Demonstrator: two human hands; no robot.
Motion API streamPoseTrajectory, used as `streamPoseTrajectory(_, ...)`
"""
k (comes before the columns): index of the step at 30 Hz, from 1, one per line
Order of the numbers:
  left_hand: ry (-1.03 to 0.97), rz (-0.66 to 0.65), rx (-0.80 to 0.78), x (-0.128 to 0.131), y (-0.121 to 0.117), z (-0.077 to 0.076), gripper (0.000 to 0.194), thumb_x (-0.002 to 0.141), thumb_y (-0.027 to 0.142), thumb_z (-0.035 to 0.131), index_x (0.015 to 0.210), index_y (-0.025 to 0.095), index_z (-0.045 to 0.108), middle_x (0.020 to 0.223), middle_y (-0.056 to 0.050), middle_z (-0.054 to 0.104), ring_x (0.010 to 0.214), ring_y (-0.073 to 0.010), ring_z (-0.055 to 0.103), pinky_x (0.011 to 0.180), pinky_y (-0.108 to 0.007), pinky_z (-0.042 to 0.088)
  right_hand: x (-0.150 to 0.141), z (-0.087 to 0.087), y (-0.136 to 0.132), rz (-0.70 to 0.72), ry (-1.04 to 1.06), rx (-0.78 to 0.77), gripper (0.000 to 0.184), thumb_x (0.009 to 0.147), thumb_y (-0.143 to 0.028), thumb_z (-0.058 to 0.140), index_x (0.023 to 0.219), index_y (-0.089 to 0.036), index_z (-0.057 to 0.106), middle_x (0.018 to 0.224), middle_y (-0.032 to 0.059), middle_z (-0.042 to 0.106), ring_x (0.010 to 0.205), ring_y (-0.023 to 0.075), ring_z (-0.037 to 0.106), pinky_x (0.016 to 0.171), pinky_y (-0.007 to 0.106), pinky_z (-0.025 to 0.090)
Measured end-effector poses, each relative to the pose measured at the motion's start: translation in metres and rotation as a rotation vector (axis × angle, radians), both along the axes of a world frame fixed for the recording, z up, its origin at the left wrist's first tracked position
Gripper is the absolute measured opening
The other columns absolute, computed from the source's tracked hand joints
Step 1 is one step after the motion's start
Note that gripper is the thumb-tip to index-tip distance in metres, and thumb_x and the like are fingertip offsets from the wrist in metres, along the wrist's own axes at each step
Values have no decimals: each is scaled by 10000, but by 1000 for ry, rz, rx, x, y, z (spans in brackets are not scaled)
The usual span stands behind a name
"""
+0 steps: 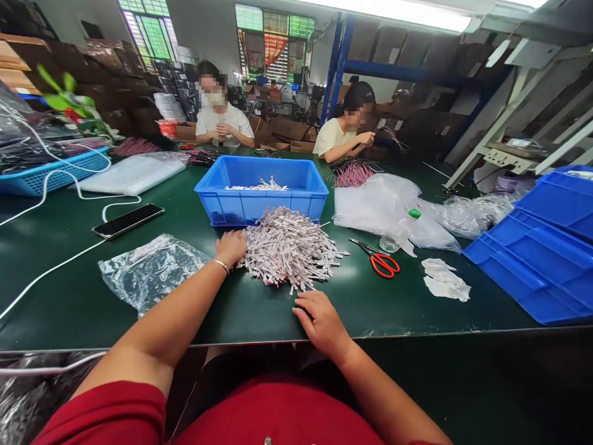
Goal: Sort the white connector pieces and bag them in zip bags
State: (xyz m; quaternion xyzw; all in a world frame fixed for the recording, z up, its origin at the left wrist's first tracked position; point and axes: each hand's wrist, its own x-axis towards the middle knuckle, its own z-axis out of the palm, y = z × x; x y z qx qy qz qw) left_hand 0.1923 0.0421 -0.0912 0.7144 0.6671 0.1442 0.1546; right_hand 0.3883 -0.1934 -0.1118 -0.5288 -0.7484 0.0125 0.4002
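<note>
Green table (259,324), white pile (291,250) (left hand (231,247) touching).

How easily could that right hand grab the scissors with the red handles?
Probably quite easily, yes: the right hand is by the front edge of the white pile, and the scissors lie off to its right, with nothing seeming to stand between.

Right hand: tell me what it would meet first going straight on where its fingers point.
Most likely the near edge of the pile of white pieces, just beyond the right hand; whether they already touch is unclear.
</note>
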Motion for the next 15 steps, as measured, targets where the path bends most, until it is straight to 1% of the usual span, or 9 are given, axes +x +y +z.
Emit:
streamPoseTrajectory(3, -29, 45, -5, 16, -18, 0, 493, 916, 331, 221, 1187, 139, 586, 1351, -198, 508, 1307, -322, 396, 1046, -546, 293, -1, 1, -1, 31, -51, 14, 166, 889, -237, 553, 975, -170, 679, 1002, 94, 694, 944, 220, 617, 871, 407, 532)
streamPoseTrajectory(6, -58, 95, -1, 33, -36, 2, 511, 922, 338, 213, 1237, 96, 535, 1378, -222, 469, 1335, -331, 355, 1065, -562, 258, -4, 5, 2, 57, -141, 74, 174, 895, -235, 541, 977, -167, 679, 1017, 95, 694, 974, 227, 604, 880, 398, 519)
streamPoseTrajectory(8, -75, 127, -6, 43, -47, 2, 523, 923, 330, 210, 1276, 67, 494, 1396, -234, 444, 1355, -334, 323, 1075, -566, 240, -7, 9, 9, 86, -210, 92, 184, 901, -240, 530, 979, -169, 681, 1039, 98, 689, 998, 227, 591, 901, 393, 501)
streamPoseTrajectory(11, -95, 178, -31, 59, -59, 2, 559, 924, 319, 191, 1353, 29, 400, 1454, -249, 360, 1389, -343, 259, 1081, -585, 217, -13, 18, 25, 119, -325, 40, 211, 904, -253, 527, 1033, -175, 674, 1138, 115, 654, 1094, 242, 550, 954, 408, 453)
streamPoseTrajectory(13, -102, 199, -53, 70, -67, 2, 593, 925, 326, 176, 1406, 6, 313, 1496, -257, 279, 1407, -352, 213, 1082, -601, 198, -13, 21, 37, 101, -418, -29, 223, 896, -259, 543, 1060, -173, 668, 1203, 129, 622, 1158, 270, 516, 964, 436, 426)
streamPoseTrajectory(15, -105, 181, -77, 77, -74, 1, 618, 923, 334, 177, 1427, -12, 265, 1504, -271, 245, 1405, -366, 213, 1075, -603, 211, -9, 23, 44, 68, -508, -85, 211, 898, -252, 542, 1044, -176, 674, 1233, 125, 611, 1182, 287, 504, 948, 447, 416)
